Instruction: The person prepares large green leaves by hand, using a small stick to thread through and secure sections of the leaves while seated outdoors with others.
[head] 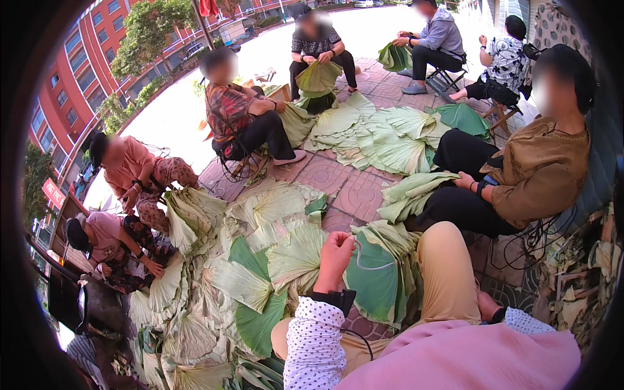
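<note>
My left hand (pixel 336 256) is raised before me, thumb and fingers pinched on one end of a thin pale cord (pixel 363 263). The cord hangs from the fingertips and curves over the dark green face of a bundle of folded lotus leaves (pixel 371 278). That bundle stands on the paving against my bent right knee. Beside my right thigh, low down, is my right hand (pixel 487 304); its fingers are mostly hidden behind the leg. Loose flat lotus leaves (pixel 297 253), pale green and dark green, lie spread to the left of my left hand.
A person in a brown top (pixel 541 165) sits close on my right, holding folded leaves (pixel 414 192). Several other people sit around the leaf piles (pixel 385 136). Patterned red paving (pixel 351 190) shows between them. Dry scraps and sticks (pixel 575 278) lie at the right edge.
</note>
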The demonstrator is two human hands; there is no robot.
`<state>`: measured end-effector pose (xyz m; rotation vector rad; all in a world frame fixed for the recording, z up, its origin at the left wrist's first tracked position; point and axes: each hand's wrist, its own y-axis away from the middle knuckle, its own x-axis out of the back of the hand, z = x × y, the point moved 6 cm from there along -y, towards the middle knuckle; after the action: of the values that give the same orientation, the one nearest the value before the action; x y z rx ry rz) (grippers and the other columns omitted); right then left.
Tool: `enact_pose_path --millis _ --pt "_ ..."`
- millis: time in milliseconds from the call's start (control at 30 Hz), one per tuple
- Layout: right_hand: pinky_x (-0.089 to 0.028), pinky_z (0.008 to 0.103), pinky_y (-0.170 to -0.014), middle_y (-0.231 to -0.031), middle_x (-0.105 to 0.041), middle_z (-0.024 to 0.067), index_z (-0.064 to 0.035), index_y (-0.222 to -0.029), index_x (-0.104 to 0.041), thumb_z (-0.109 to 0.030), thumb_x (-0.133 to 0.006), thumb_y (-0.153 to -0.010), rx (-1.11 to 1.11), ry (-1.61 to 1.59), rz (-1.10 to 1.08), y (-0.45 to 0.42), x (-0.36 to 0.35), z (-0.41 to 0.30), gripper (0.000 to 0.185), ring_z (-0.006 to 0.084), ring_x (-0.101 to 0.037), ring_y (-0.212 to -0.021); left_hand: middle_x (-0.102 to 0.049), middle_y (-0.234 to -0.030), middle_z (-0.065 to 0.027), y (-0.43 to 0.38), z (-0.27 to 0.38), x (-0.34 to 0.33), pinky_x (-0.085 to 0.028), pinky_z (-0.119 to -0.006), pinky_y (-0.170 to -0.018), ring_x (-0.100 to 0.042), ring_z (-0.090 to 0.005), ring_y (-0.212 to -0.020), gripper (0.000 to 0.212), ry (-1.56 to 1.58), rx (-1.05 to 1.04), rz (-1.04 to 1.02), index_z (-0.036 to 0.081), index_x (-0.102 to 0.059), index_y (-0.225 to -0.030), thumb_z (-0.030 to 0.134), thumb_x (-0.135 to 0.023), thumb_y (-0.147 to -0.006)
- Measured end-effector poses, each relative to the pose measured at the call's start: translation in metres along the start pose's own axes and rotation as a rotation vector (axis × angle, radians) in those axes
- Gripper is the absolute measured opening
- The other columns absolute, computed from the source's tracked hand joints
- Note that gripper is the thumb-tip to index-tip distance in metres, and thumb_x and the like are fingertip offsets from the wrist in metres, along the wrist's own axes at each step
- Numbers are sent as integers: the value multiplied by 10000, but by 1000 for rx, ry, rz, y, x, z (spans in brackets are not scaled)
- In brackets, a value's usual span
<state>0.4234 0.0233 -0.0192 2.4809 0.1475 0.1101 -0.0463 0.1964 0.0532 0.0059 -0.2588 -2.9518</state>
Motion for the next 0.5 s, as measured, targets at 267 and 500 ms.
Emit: enact_pose_path --millis 267,500 --pt "-521 368 -979 -1303 -653 108 -26 -1363 -564 -464 -393 -1070 -295 -331 66 -31 7 36 554 216 -658 -1125 -654 -882 -26 5 7 7 -529 -246 -622 -646 -113 -731 88 62 -3 16 54 -601 -984 127 -642 -955" --pt "-495 343 -1014 -1333 -638 110 -1 -1392 -541 -448 -386 -1075 -274 -243 150 16 6 -6 570 203 -645 -1160 -641 -866 -35 1 4 -18 -533 -247 -603 -643 -118 -716 76 86 -10 -33 46 -589 -978 108 -627 -955"
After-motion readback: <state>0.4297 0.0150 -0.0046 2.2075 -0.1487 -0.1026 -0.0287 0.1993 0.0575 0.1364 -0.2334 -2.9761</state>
